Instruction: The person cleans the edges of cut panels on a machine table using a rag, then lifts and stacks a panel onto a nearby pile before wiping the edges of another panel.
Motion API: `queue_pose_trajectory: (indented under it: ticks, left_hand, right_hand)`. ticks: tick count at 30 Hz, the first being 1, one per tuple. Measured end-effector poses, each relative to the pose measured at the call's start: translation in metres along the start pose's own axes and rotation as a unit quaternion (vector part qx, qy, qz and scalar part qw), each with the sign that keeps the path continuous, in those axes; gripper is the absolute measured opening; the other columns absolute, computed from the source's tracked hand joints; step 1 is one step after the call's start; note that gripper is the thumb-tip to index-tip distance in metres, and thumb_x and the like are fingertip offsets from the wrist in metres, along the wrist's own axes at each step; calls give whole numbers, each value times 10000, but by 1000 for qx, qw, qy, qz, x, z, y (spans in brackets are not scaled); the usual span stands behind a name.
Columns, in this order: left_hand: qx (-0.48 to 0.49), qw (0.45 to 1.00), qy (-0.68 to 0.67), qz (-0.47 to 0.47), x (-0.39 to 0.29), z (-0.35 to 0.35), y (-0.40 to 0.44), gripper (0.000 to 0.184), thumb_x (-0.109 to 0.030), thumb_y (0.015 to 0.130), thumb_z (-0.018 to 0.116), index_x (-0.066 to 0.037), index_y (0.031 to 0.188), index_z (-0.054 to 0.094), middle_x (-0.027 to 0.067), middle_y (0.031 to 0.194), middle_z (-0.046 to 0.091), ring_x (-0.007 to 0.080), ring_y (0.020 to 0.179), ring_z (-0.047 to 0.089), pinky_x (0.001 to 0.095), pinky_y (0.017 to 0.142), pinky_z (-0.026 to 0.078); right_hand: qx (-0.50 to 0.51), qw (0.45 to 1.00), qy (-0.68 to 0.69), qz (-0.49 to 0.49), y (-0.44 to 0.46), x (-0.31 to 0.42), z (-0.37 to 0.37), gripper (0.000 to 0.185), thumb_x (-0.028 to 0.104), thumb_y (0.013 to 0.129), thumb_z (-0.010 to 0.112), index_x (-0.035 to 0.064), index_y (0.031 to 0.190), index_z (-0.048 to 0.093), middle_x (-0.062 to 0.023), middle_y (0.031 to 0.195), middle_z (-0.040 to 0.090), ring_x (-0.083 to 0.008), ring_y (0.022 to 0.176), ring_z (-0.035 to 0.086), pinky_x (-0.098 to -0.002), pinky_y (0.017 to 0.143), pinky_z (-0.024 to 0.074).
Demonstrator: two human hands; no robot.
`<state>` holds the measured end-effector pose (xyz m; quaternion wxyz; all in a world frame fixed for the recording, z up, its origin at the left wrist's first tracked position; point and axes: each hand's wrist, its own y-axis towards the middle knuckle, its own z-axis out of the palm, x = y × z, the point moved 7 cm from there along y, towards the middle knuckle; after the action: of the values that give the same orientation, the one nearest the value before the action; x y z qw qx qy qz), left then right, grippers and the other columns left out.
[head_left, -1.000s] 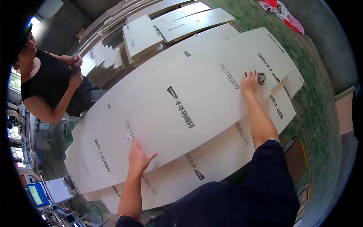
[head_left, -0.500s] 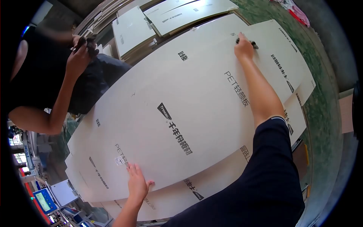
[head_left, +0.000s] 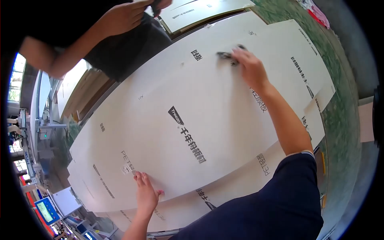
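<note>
A large white printed board (head_left: pixel 224 132) fills the middle of the view, resting on other boards. My left hand (head_left: pixel 146 195) lies on its near left part with the fingers stretched out, beside a small pale label (head_left: pixel 129 170). Toward the far right part of the same board, my right hand (head_left: pixel 253 71) grips a dark rag (head_left: pixel 227 55), which touches or almost touches the surface. Motion blurs the rag, and the fingers partly cover it.
Across the board at the upper left, another person's hand (head_left: pixel 120 19) holds something dark. More boards (head_left: pixel 200 16) lie behind. A control screen (head_left: pixel 47 211) stands at the lower left. Pink and white cloth (head_left: pixel 314 14) lies on the green floor at the upper right.
My right hand has swept the rag leftward and slightly nearer across the board. My left hand has stayed in place. The other person has moved right along the far edge.
</note>
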<state>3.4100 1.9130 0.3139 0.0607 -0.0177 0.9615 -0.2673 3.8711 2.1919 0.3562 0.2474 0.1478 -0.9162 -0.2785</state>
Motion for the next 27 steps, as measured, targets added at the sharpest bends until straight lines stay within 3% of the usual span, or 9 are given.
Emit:
queue_pose_trajectory:
  ticks: [2,4,8,10,14,18,24,25,27]
  left_hand:
    - [-13,1000,-10,3,1,-1,-2,1029,-198,706,857,125,1451,225,392,1508,184,554,1402,237,473,1140,339]
    - [-31,999,-14,15,3,1,-5,1020,-164,696,860,128,1441,228,395,1508,178,553,1397,248,463,1145,333]
    - [-64,997,-32,41,4,-2,-10,1026,-189,693,866,125,1440,238,397,1494,218,548,1399,249,471,1147,328]
    - [-71,996,-46,34,10,2,-15,1023,-206,698,865,126,1438,242,393,1487,242,547,1399,250,478,1150,321]
    - [-163,981,-15,105,13,2,-29,842,-334,763,808,75,1383,410,321,1435,378,458,1363,343,460,1171,265]
    - [-282,949,-117,84,23,15,-79,668,-334,839,744,4,1352,480,236,1386,476,401,1298,436,456,1089,371]
    - [-117,876,-452,124,74,118,-248,440,-295,940,653,-50,1295,563,161,1093,687,283,1010,661,399,864,527]
    - [-130,874,-459,93,96,134,-280,461,-285,949,643,-48,1330,537,160,1143,674,282,1017,659,396,856,529]
    - [-145,806,-573,13,145,194,-325,664,-321,911,693,-17,1427,405,218,1309,536,298,1146,590,403,949,489]
  right_hand:
    - [101,993,-57,-18,-53,-19,-21,332,-119,823,521,13,1085,678,-141,1200,668,-331,1171,607,-393,994,505]
    - [84,981,-149,86,-100,-61,-74,284,-81,846,498,9,1040,686,-143,1208,668,-319,1191,598,-405,1004,495]
    - [109,848,-280,437,-236,-113,-203,230,25,830,576,7,1022,702,-162,1011,717,-335,975,675,-413,836,527]
    - [-50,855,-266,443,-273,-80,-257,208,63,855,607,6,1030,705,-176,930,719,-316,899,695,-371,794,530]
    - [-154,915,-121,354,-274,41,-248,237,-54,871,550,-18,1060,690,-148,967,720,-237,875,692,-331,809,537]
    - [-19,947,197,254,-270,218,-139,329,-118,860,501,4,1097,693,-81,919,694,-163,846,655,-289,801,529]
    - [306,743,513,302,-350,483,-16,270,-56,908,590,8,1156,676,-40,938,699,-91,844,635,-232,773,523]
    - [381,709,521,284,-369,516,-2,322,-59,928,579,-12,1245,604,-106,1140,672,-147,1006,636,-274,823,545]
    - [453,668,532,257,-385,588,8,317,-45,926,583,-8,1240,611,-103,1147,672,-150,999,640,-267,828,541]
